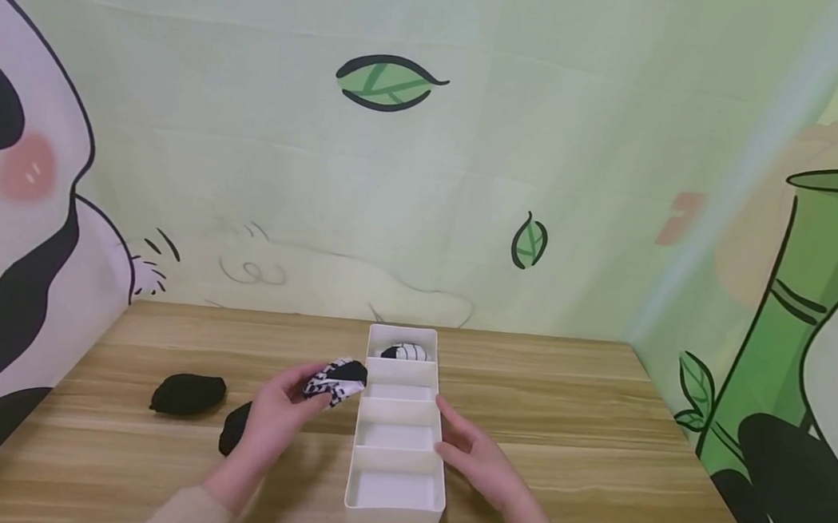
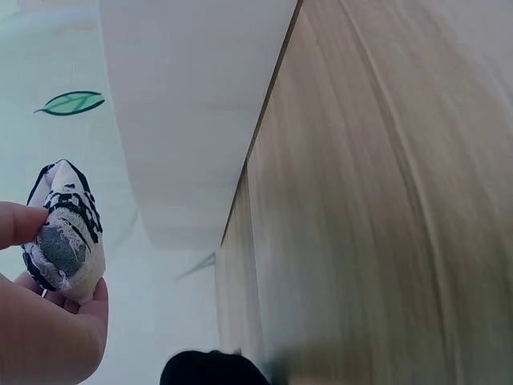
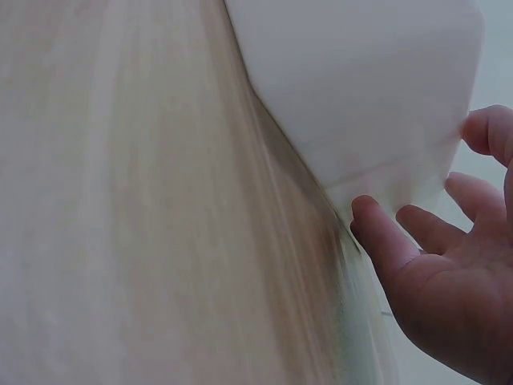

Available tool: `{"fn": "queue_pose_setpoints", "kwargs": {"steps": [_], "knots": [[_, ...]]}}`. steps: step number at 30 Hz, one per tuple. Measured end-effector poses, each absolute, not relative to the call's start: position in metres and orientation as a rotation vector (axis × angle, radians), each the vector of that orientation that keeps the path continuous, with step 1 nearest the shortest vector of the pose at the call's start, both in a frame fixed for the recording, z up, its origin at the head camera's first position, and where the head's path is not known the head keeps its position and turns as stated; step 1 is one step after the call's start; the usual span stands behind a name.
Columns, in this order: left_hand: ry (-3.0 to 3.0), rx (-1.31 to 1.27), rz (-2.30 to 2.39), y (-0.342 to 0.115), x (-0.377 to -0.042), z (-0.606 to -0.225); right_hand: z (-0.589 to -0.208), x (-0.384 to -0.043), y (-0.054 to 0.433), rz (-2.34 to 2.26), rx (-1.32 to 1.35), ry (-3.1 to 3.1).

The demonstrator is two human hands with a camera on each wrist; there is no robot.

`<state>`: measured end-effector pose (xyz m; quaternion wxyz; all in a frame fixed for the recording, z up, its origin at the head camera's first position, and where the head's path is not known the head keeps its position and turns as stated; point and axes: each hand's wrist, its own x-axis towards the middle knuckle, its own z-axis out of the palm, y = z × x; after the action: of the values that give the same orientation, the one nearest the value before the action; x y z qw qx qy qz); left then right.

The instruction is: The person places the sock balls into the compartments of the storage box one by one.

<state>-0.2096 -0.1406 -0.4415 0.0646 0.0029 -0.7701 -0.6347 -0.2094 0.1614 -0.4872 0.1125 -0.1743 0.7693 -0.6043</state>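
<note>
A black-and-white patterned folded sock (image 1: pixel 336 382) is pinched between the thumb and fingers of my left hand (image 1: pixel 282 410), just left of a white divided box (image 1: pixel 394 519). Grey fabric shows on that sock (image 2: pixel 66 241) in the left wrist view. The box stands lengthwise on the table; its farthest compartment holds a white sock bundle (image 1: pixel 409 351) with black stripes. My right hand (image 1: pixel 477 457) has its fingertips against the box's right side. In the right wrist view its fingers (image 3: pixel 383 233) are spread and slightly bent along the white wall.
Two black folded bundles lie on the wooden table (image 1: pixel 547 397) to the left: one bundle (image 1: pixel 188 395) farther out, another bundle (image 1: pixel 234 429) partly hidden behind my left hand. Behind the table hangs a printed backdrop (image 1: pixel 424 174) with pandas and leaves.
</note>
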Motion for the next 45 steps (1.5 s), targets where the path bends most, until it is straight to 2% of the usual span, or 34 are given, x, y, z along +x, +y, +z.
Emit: {"fn": "queue_pose_setpoints", "kwargs": {"steps": [28,39,45], "knots": [[-2.406,-0.334,-1.815,-0.103,-0.254,-0.440,-0.490,-0.211,0.162,-1.786,-0.544,2.242],[-2.480,-0.422,-1.689,-0.095,-0.268,-0.442,-0.490,-0.211,0.162,-1.784,-0.550,2.237],[-2.491,-0.551,-1.558,-0.091,-0.275,-0.449,-0.488,-0.211,0.161,-1.781,-0.551,2.238]]}}
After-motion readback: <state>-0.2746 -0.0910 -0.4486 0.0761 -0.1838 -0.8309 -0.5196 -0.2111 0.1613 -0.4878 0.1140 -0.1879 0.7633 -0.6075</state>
